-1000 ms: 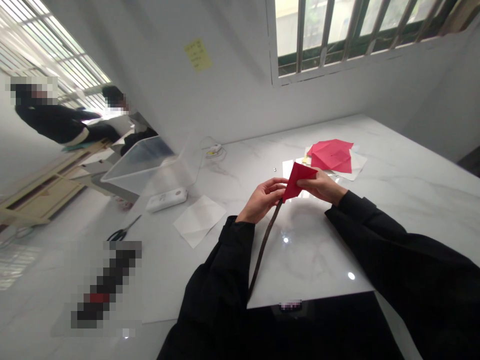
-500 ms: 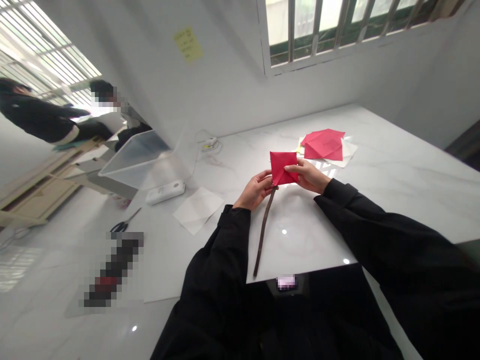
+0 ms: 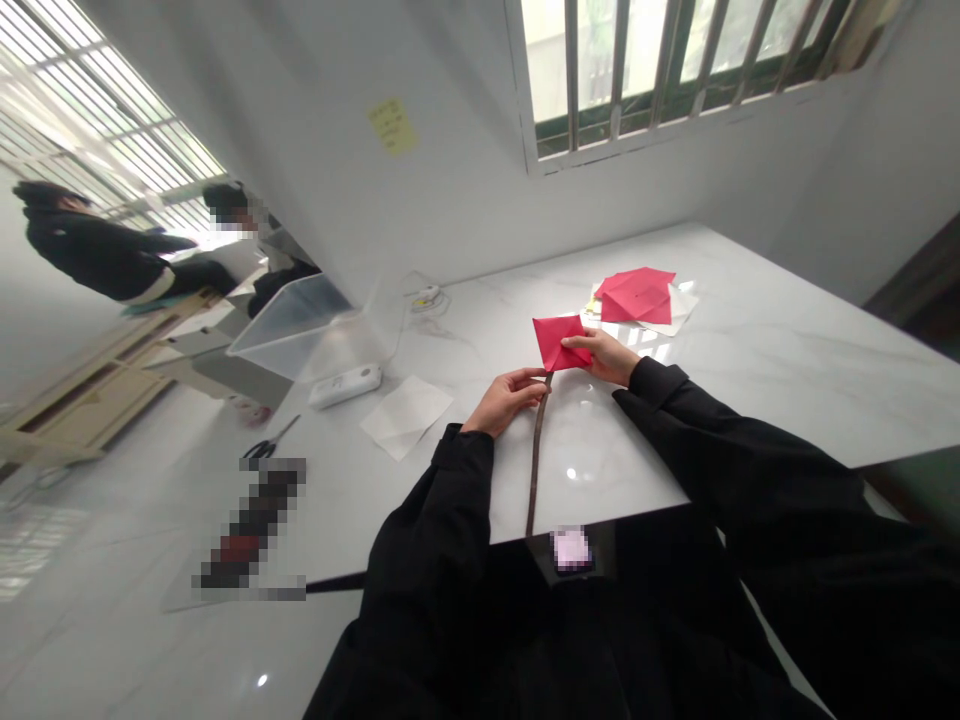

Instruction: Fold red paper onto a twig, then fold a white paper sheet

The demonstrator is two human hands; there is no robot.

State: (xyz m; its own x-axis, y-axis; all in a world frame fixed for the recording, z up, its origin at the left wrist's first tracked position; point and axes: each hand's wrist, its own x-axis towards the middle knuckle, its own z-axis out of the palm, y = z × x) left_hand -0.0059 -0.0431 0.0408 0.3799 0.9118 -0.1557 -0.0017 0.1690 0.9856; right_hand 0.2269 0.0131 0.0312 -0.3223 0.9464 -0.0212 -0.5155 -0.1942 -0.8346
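A folded piece of red paper [image 3: 553, 340] is pinched between the thumb and fingers of my right hand [image 3: 606, 354], thumb on top. Below its lower corner a thin brown stick [image 3: 536, 450] runs down toward the table's front edge. My left hand [image 3: 508, 398] has its fingers round the stick's upper end, just under the red paper. Whether the stick is joined to the paper I cannot tell. Past my right hand lies a pile of red paper sheets [image 3: 637, 295], with white paper [image 3: 682, 308] partly beneath it.
Left of my hands lie a white sheet [image 3: 406, 416], a white power strip [image 3: 345, 386] and black-handled scissors [image 3: 271, 437]. A clear plastic bin [image 3: 300, 325] stands behind them. A cable [image 3: 427, 295] lies by the wall. Two people [image 3: 90, 240] are at the far left.
My left hand has slid from the paper's lower corner down onto the stick. The red paper has tilted flatter in my right hand. The camera view has shifted slightly.
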